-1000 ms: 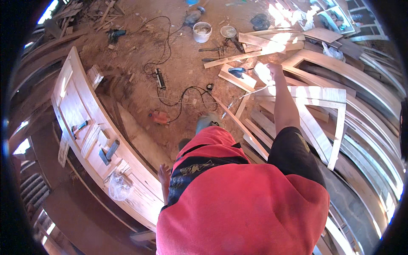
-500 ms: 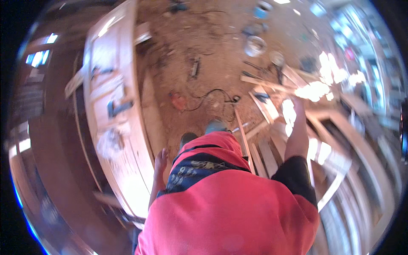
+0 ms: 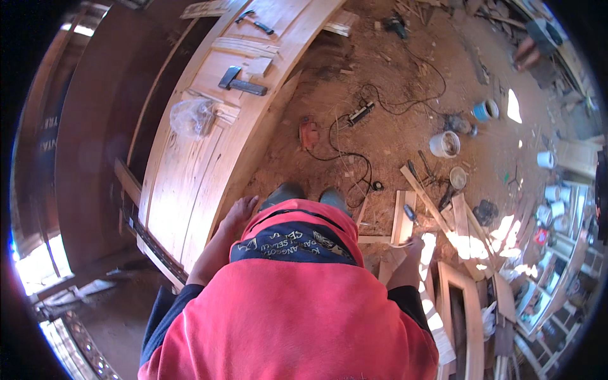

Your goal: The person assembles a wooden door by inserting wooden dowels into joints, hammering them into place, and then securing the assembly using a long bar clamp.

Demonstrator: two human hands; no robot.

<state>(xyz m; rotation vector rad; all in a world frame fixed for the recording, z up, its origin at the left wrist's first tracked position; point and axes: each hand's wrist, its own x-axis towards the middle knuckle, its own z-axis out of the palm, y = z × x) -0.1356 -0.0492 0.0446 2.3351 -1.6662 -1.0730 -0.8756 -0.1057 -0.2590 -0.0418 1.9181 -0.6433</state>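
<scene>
My left hand (image 3: 240, 209) hangs beside the edge of a wooden panel door (image 3: 190, 190), holding nothing, its fingers partly spread. On the door lie a hatchet-like tool with a grey handle (image 3: 244, 83), a claw hammer (image 3: 254, 23), several thin wood strips (image 3: 244, 47) and a clear plastic bag (image 3: 192, 118). At the right, my right hand (image 3: 413, 243) is low beside some wood pieces. A dark-handled tool (image 3: 410, 213) lies on a short board (image 3: 401, 218) just beyond it. Whether the fingers of this hand grip anything is too small to make out.
On the dirt floor are an orange power tool (image 3: 309, 134), a black cable (image 3: 354, 155), a white bucket (image 3: 444, 145) and a blue-and-white bucket (image 3: 486, 110). A wooden frame (image 3: 470, 297) and boards crowd the right. Another person's limb (image 3: 525, 52) shows at the far right.
My view has turned, so the door now slants toward the upper right. My right arm has come down from reaching forward to beside my body. My left hand remains near the door.
</scene>
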